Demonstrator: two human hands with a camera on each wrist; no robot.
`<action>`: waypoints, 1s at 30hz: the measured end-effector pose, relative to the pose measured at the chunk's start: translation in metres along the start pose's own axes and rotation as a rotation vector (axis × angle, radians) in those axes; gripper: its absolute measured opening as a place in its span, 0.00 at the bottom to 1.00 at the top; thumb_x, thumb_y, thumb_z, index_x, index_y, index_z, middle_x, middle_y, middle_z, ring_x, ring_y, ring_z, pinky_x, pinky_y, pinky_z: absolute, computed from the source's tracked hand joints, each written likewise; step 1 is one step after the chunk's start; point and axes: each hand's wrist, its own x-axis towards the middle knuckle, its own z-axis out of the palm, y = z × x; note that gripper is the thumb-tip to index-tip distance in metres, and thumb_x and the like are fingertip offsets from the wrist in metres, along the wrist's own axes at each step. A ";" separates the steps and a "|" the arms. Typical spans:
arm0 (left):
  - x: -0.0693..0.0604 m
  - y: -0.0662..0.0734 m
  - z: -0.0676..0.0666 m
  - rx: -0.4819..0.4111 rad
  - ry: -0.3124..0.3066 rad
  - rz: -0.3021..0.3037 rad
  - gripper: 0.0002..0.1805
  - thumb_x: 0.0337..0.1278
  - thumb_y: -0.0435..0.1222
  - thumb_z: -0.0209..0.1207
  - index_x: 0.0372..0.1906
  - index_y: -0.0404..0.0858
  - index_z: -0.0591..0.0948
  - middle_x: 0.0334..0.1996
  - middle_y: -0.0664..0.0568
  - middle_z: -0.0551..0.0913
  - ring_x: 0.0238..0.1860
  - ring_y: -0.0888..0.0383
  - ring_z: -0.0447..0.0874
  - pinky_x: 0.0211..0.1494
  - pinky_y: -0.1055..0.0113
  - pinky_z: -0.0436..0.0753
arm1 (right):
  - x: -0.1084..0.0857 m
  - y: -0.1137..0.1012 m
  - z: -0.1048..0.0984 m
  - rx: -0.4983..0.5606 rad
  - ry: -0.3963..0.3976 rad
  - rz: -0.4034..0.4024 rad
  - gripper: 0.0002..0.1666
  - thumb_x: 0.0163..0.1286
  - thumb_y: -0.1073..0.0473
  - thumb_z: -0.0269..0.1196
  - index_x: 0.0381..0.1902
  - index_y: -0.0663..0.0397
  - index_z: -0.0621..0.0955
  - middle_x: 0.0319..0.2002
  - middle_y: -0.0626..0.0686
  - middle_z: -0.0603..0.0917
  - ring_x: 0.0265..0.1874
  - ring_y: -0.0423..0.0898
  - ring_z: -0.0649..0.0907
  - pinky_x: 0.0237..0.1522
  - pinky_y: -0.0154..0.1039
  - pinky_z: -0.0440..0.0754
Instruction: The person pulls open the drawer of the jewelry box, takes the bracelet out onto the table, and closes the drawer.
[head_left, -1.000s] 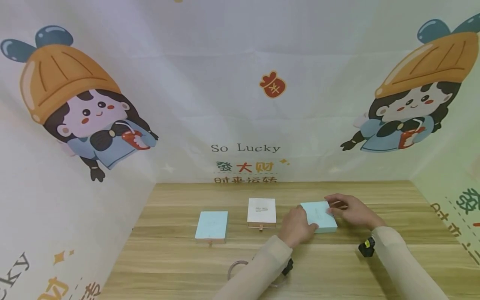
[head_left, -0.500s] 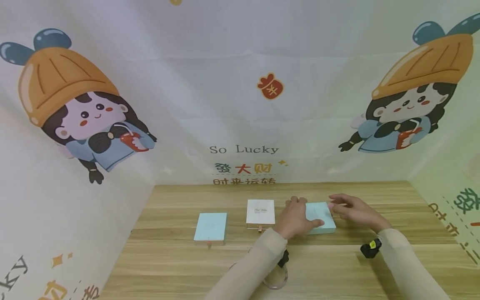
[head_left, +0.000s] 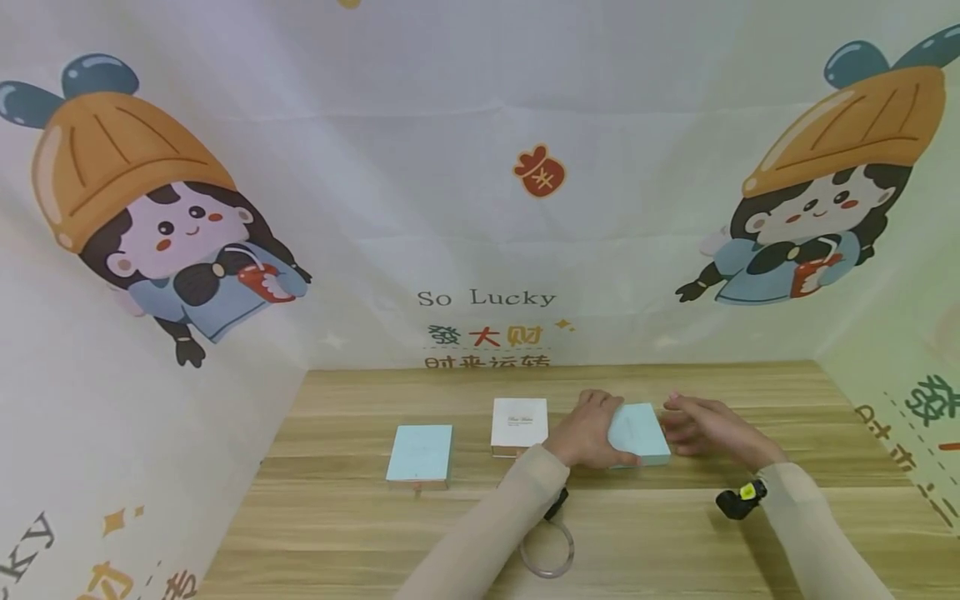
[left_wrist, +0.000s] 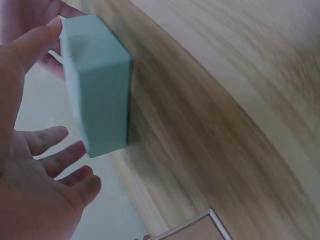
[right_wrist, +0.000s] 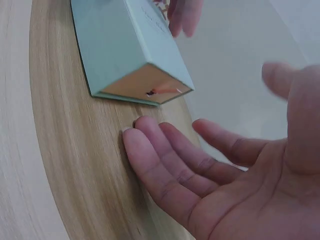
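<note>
A pale turquoise box [head_left: 636,432] lies on the table at the right of the head view. My left hand [head_left: 589,432] is at its left side, thumb along the near edge; in the left wrist view, the thumb touches the box and the loosely spread fingers [left_wrist: 62,160] are beside it. To the box's right is my right hand [head_left: 708,427], holding nothing. Its palm and relaxed fingers show in the right wrist view, apart from the box's brown drawer end [right_wrist: 142,85], which has a small orange pull tab.
On the wooden table [head_left: 322,533], a white box [head_left: 519,422] with a pull tab stands left of my left hand. Farther left lies another turquoise box [head_left: 420,452]. A translucent bangle [head_left: 551,574] lies near the left sleeve. Printed cloth [head_left: 375,208] walls the table in.
My right hand has drawn away from the box to the right. The left hand has slid off the box's top toward its left side. The bangle shows more as the left sleeve shifted left.
</note>
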 end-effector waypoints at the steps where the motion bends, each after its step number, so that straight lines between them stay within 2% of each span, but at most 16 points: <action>1: 0.000 0.000 -0.001 0.014 -0.007 0.015 0.53 0.50 0.62 0.72 0.77 0.42 0.66 0.71 0.52 0.71 0.73 0.56 0.64 0.69 0.69 0.74 | 0.000 0.000 0.001 0.006 0.001 0.010 0.49 0.82 0.35 0.44 0.77 0.74 0.57 0.69 0.76 0.71 0.55 0.53 0.86 0.52 0.46 0.88; 4: 0.002 -0.001 -0.002 0.053 -0.018 0.056 0.52 0.50 0.62 0.71 0.77 0.43 0.65 0.71 0.53 0.71 0.73 0.55 0.63 0.70 0.69 0.72 | 0.002 0.001 0.004 0.001 0.000 0.030 0.46 0.83 0.38 0.44 0.75 0.77 0.58 0.65 0.74 0.76 0.50 0.50 0.88 0.51 0.45 0.88; 11: 0.007 -0.003 0.004 0.125 -0.030 0.118 0.53 0.51 0.63 0.69 0.78 0.45 0.64 0.71 0.54 0.71 0.73 0.57 0.64 0.69 0.71 0.72 | 0.006 0.005 0.011 -0.069 0.012 -0.001 0.31 0.84 0.56 0.47 0.69 0.80 0.67 0.50 0.64 0.85 0.41 0.44 0.87 0.44 0.38 0.89; 16: 0.009 0.000 0.005 0.147 -0.053 0.103 0.52 0.53 0.63 0.68 0.78 0.45 0.64 0.71 0.55 0.71 0.69 0.60 0.67 0.65 0.73 0.74 | 0.009 0.008 0.014 -0.108 0.053 -0.015 0.27 0.82 0.60 0.50 0.66 0.80 0.70 0.47 0.62 0.86 0.38 0.43 0.86 0.41 0.38 0.89; 22: 0.011 0.002 0.004 0.175 -0.049 0.084 0.48 0.56 0.62 0.67 0.77 0.44 0.67 0.68 0.55 0.74 0.64 0.61 0.73 0.63 0.73 0.76 | 0.010 0.010 0.016 -0.128 0.080 -0.040 0.21 0.80 0.64 0.53 0.60 0.79 0.75 0.47 0.65 0.87 0.38 0.44 0.87 0.40 0.38 0.89; 30: 0.014 0.006 0.006 0.177 -0.037 0.060 0.48 0.53 0.61 0.69 0.75 0.45 0.70 0.67 0.56 0.75 0.62 0.62 0.73 0.61 0.73 0.76 | 0.007 0.013 0.018 -0.159 0.150 -0.060 0.14 0.75 0.69 0.55 0.49 0.79 0.80 0.40 0.60 0.87 0.33 0.42 0.87 0.35 0.36 0.88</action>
